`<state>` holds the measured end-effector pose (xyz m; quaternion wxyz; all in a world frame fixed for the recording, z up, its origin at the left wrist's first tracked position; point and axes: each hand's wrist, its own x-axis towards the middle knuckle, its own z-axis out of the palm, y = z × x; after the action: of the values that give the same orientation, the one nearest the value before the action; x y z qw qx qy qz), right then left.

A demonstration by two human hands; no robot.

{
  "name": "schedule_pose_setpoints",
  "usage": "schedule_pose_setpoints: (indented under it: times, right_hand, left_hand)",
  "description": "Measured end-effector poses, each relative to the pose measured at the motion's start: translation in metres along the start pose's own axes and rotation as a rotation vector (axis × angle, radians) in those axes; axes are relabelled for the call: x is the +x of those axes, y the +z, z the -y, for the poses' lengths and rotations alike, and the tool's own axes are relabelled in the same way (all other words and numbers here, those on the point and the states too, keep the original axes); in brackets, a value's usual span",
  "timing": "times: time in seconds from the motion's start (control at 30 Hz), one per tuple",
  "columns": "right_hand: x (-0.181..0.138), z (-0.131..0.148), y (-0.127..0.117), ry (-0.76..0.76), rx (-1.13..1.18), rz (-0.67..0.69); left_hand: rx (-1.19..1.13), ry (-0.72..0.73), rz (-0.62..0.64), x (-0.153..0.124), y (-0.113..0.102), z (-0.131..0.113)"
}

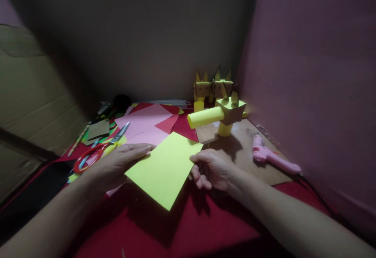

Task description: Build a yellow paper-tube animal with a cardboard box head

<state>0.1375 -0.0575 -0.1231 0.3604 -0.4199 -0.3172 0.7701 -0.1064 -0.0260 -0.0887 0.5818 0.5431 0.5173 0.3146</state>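
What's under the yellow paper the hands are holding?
Below the yellow rectangular paper sheet, the red table surface shows, darkened by shadow. Whatever lies directly behind the sheet is covered, including part of the left hand.

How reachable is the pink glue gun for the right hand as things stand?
Likely yes: the pink glue gun lies on the brown board beyond the right hand, with nothing visibly blocking the way, though that hand's grip on the yellow sheet occupies it.
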Motion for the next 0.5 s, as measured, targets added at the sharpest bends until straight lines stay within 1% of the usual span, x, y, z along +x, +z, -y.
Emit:
schedule_pose_setpoints:
  times: [0.1, 0.17, 0.2, 0.27, 0.33, 0.4, 0.43, 0.5]
  right_hand:
    - [0.000, -0.001, 0.001, -0.015, 0.012, 0.012]
    - [0.000, -0.002, 0.002, -0.014, -0.008, 0.027]
    - [-0.001, -0.003, 0.002, -0.005, -0.024, 0.041]
    - [-0.002, -0.004, 0.003, 0.013, -0.057, 0.092]
    - [-0.004, -0.005, 0.003, 0.017, -0.085, 0.151]
    - [-0.004, -0.006, 0.004, 0.012, -0.101, 0.179]
    - [-0.004, -0.006, 0.004, 0.010, -0.106, 0.171]
    - [-0.004, -0.005, 0.005, -0.005, -0.128, 0.110]
  left_hand:
    - [-0.076, -0.033, 0.040, 0.004, -0.002, 0.002]
    - [-0.073, -0.075, 0.074, 0.004, -0.001, 0.004]
    - [-0.056, -0.094, 0.110, 0.002, 0.000, 0.005]
    - [0.013, -0.107, 0.201, -0.002, 0.004, 0.005]
    - [0.101, -0.089, 0.268, -0.008, 0.009, 0.003]
    - [0.183, -0.074, 0.284, -0.012, 0.015, 0.000]
    - [0.223, -0.069, 0.280, -0.014, 0.016, -0.003]
    - [0.329, -0.043, 0.270, -0.015, 0.018, -0.008]
